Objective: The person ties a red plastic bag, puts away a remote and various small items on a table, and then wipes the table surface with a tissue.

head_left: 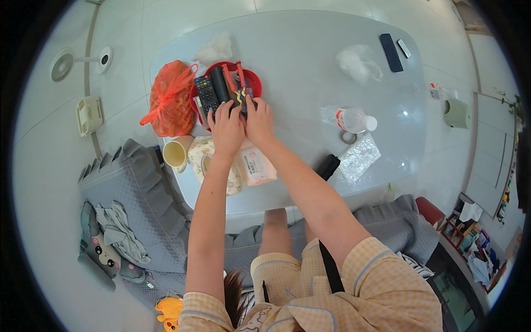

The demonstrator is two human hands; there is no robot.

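Both hands are side by side at the near edge of a red round basket point(258, 83) on the table. My left hand point(227, 124) has its fingers over the lower end of a black remote control point(206, 93) and the basket's contents; its grip is hidden. My right hand point(259, 120) touches the things at the basket's right, its fingertips close to red-handled pliers point(232, 79). A dark cylindrical object point(219, 84) lies between the remote and the pliers. What is under the fingers cannot be seen.
Left of the basket is an orange plastic bag point(172, 99), filled. Nearer stand a cream mug point(176, 153), a floral tissue cover point(201, 151) and a tissue pack point(256, 164). To the right lie a plastic bottle point(354, 119), tape roll point(347, 137), bubble wrap point(360, 157) and black case point(328, 167).
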